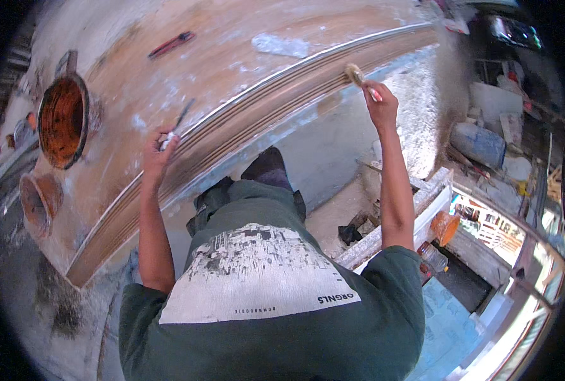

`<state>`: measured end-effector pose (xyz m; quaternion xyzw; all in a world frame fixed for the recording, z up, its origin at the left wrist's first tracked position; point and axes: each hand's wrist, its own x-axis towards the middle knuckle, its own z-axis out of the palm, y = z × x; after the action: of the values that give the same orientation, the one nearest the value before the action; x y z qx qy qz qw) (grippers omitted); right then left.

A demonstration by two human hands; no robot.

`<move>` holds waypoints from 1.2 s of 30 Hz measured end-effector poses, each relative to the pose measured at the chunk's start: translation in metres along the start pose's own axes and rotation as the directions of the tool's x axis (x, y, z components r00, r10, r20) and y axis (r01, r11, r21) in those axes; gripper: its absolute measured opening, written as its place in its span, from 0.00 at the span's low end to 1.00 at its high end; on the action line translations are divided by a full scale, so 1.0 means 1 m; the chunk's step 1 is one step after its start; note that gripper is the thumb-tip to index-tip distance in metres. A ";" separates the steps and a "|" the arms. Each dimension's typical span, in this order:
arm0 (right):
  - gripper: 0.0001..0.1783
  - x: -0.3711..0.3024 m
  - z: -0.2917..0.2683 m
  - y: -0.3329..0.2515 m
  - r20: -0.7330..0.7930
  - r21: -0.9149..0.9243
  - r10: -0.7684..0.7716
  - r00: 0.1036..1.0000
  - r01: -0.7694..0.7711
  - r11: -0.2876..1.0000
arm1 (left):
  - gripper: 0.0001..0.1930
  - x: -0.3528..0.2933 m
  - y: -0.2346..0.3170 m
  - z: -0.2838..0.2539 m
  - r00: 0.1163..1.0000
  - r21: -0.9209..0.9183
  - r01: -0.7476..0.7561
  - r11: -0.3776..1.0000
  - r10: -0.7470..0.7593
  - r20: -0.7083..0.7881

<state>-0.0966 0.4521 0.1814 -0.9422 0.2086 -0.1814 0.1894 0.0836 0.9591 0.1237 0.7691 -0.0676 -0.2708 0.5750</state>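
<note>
A long ridged moulding [282,98], brown with a pale far edge, runs slantwise across the near side of the plaster-marked work table [219,70]. My left hand [157,155] is closed around the white handle of a small narrow-bladed knife [184,113], its dark blade pointing up and away over the moulding's far edge. In my right hand [383,108] I grip a brush [354,75] by its red and white handle. Its pale bristles are over the moulding's right half; whether they touch it I cannot tell.
Farther back lie a red cutter [171,45] and a whitish flat patch [280,46]. A large orange-stained bowl [63,120] and a smaller one [41,202] are at left. To the right are a whitish wooden beam [400,219], an orange bowl [445,227] and a blue container [478,145].
</note>
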 end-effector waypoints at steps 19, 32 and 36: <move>0.13 0.129 -0.012 0.142 0.206 0.525 -0.074 0.976 -0.046 0.850 | 0.10 0.104 0.095 0.266 0.998 -0.035 0.045 0.998 -0.043 0.038; 0.16 0.255 -0.061 0.281 -0.086 0.054 0.089 0.992 -0.085 0.995 | 0.09 0.164 0.124 0.372 0.993 0.290 -0.090 0.953 0.064 0.097; 0.06 0.154 -0.008 0.224 0.234 0.719 -0.207 0.950 -0.026 0.694 | 0.09 0.193 0.141 0.404 0.987 0.120 -0.126 0.985 0.113 0.115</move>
<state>-0.0425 0.1903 0.1317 -0.8198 0.0436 -0.1137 0.5596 0.0764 0.4899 0.1108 0.7829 -0.1617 -0.2721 0.5357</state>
